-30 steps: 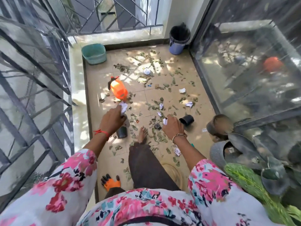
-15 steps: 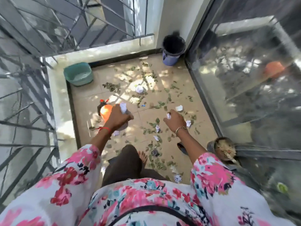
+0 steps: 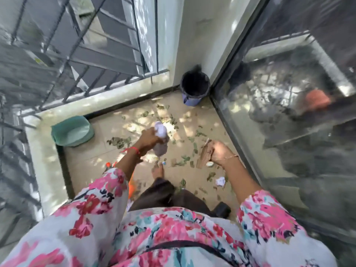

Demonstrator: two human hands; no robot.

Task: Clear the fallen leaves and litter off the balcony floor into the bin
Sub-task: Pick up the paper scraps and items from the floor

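Beige tile: the balcony floor [image 3: 86, 157] is smooth and square-jointed, dappled with sun and shadow.
Edges: a pale kerb [image 3: 115, 95] with a dark skirting line bounds the left and far sides, under a grey metal railing [image 3: 81, 54]. A dark-framed glass door [image 3: 289, 132] runs down the right side.
Open room: the floor is a narrow strip between kerb and glass. A bare foot [image 3: 157, 170] stands in the middle of it, with bare tile to its left.
Bin: the bin [image 3: 194, 87] is round, blue-walled and lined with a black bag. It stands upright in the far corner, against the white wall and the door frame, well apart from both hands.
Leaves: dry, curled grey-green leaves [image 3: 118, 141] lie scattered from the bin's foot down to the person's legs, thickest in the middle.
Litter: a crumpled white paper ball [image 3: 220, 181] lies on the tile near the glass.
Left hand: the left hand [image 3: 150, 138] is raised over the floor, fingers curled round a wad of crumpled white paper [image 3: 160, 130]. A blurred grey thing hangs just beneath it.
Right hand: the right hand [image 3: 219, 153] pinches a flat, ridged brown cardboard scrap [image 3: 205, 155] with bent fingers.
Basin: a green plastic basin [image 3: 72, 131], rounded and matt, sits in the far left corner against the kerb.
Near things: a black pot [image 3: 223, 209] stands beside the right leg. An orange plastic thing [image 3: 132, 185] is mostly hidden behind the left sleeve.
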